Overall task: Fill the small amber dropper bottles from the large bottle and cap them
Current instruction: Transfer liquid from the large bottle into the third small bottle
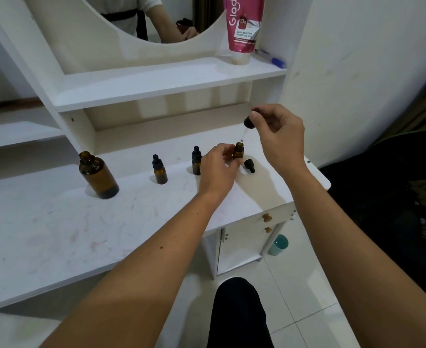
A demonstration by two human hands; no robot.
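We see the left hand (218,167) gripping an uncapped small amber bottle (238,150) upright on the white tabletop (56,222). The right hand (279,133) pinches a dropper (248,123) by its black bulb, its glass tip just above that bottle's mouth. A loose black cap (249,165) lies just beside it. 2 capped small bottles (160,170) (196,160) stand to the left, and the large amber bottle (98,175), uncapped, stands farther left.

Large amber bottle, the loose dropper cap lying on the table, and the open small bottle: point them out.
Large amber bottle (98,175), head view, on its body.
Loose dropper cap (249,165), head view, on its black collar.
Open small bottle (238,151), head view, on its shoulder.
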